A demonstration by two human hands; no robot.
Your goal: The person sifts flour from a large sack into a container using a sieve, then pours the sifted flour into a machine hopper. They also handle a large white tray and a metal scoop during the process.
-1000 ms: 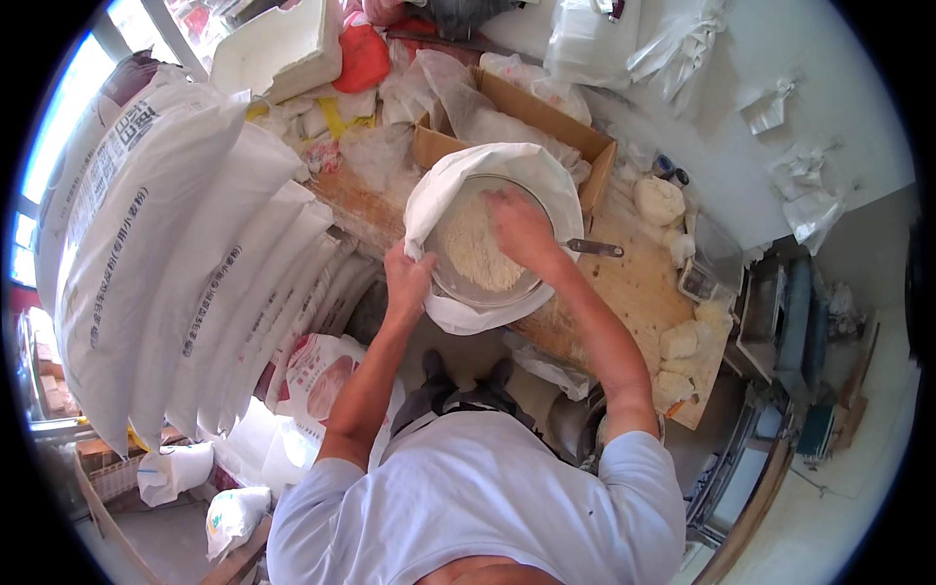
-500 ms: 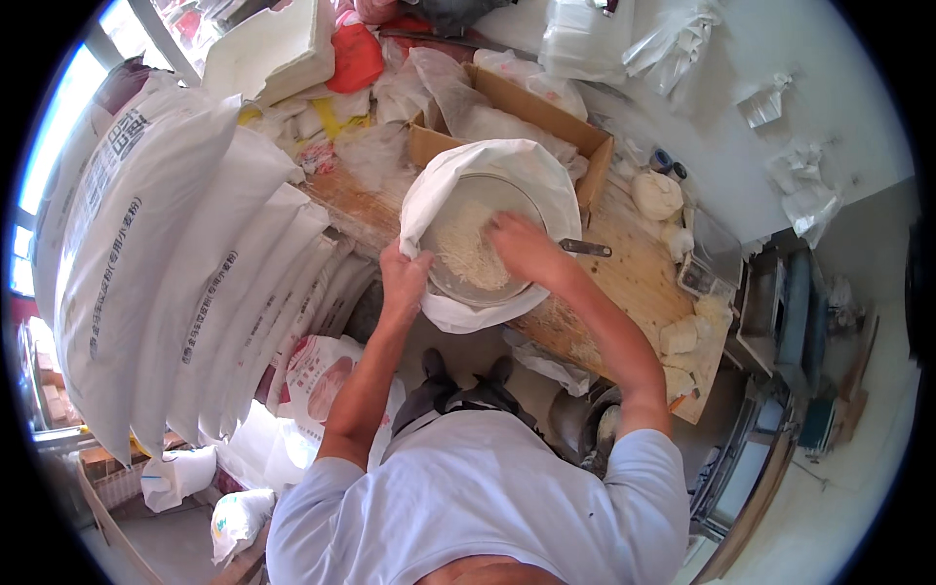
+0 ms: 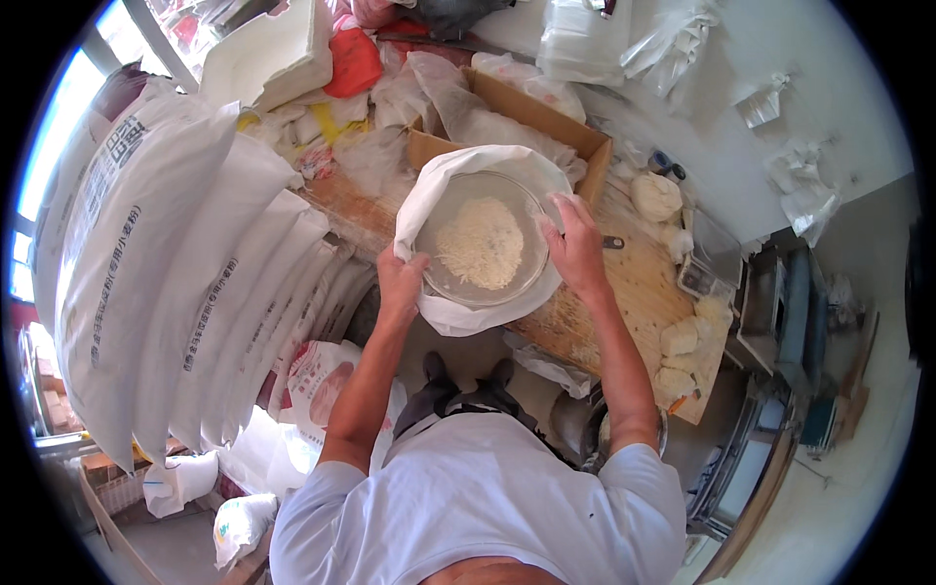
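Observation:
A round sieve [image 3: 532,261] with fine mesh sits in the mouth of a white sack [image 3: 458,317], whose edge folds out around it. On the mesh lies a loose heap of pale, crumbly flour [image 3: 480,244]. My left hand [image 3: 398,281] is closed on the left side of the sack and the sieve rim, thumb on top. At the right side, my right hand [image 3: 577,248] grips the rim and the sack edge in the same way. Its fingers are partly hidden by the cloth.
Behind the sack, a wooden table [image 3: 643,302] carries an open cardboard box [image 3: 597,171] with plastic bags. A dark tool handle [image 3: 612,242] lies beside my right hand. Full white flour sacks [image 3: 146,263] are stacked at left. A metal pot [image 3: 595,429] stands below the table.
My right hand has left the flour heap and taken hold of the rim at right. The heap has become rounder and sits more centrally on the mesh. My left hand keeps its grip.

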